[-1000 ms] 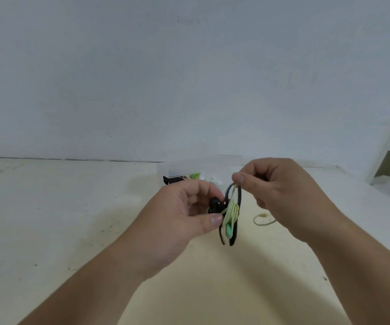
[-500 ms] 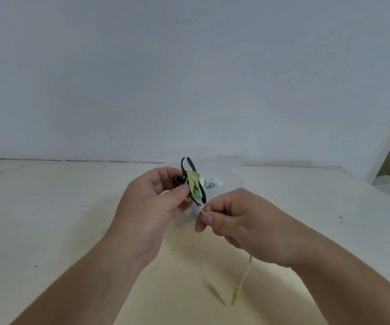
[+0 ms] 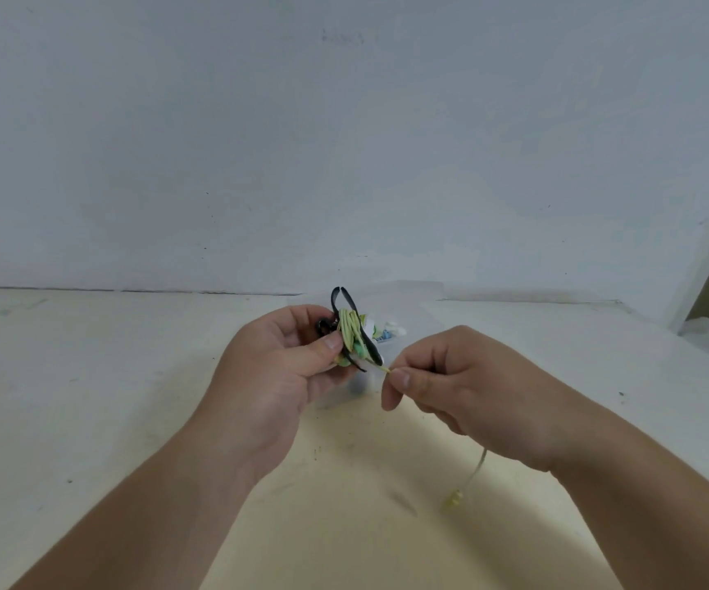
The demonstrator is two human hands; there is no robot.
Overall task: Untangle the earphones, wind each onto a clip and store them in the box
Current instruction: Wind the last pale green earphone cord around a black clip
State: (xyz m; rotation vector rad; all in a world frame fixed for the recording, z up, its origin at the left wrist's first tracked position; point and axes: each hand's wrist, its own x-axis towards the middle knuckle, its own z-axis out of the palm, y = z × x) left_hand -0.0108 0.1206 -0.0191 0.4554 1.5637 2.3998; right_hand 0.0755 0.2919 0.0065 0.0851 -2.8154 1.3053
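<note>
Earphones [image 3: 350, 330]: winding step, mostly wrapped on the black clip [image 3: 344, 298], held above mid-table [image 3: 89, 398].
My left hand [image 3: 276, 376] grips clip and coil, thumb pressing; my right hand [image 3: 472, 389] pinches the taut cord [image 3: 382, 368] just right of it. The plug [image 3: 453, 500] hangs below; the next wrap likely needs steady tension.

No legible txt, labels, brands or nos. anywhere — faint marks on the wall [image 3: 344, 142] are just smudges.
</note>
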